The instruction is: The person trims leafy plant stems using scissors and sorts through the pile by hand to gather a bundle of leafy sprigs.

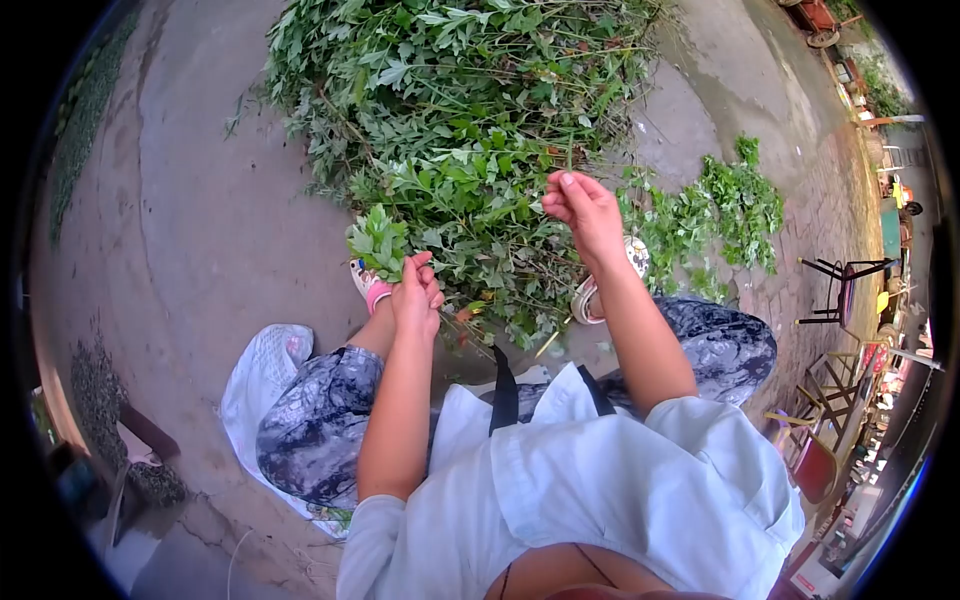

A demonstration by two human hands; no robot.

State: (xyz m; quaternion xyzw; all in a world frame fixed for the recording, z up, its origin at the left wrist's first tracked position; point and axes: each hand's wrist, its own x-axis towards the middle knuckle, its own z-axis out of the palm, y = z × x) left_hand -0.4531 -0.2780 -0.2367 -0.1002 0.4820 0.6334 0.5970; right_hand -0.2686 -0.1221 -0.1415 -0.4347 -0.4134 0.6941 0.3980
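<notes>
My left hand [415,296] is closed around the stems of a small bunch of leafy sprigs [378,242], whose broad green leaves fan out past the fingers. To its right and farther out, my right hand [586,212] is closed in a pinch, thumb against forefinger. A thin green stem [570,152] rises from those fingertips; its lower end is hidden. Both hands are over the near edge of a large heap of cut leafy stems [450,110] lying on the ground between and beyond my feet.
A smaller spread of green sprigs [715,210] lies right of the heap. A white plastic sack [262,375] is beside my left knee. Far right stand a dark stool [845,290] and wooden chairs [825,400]. Dark plant matter [95,400] covers ground at left.
</notes>
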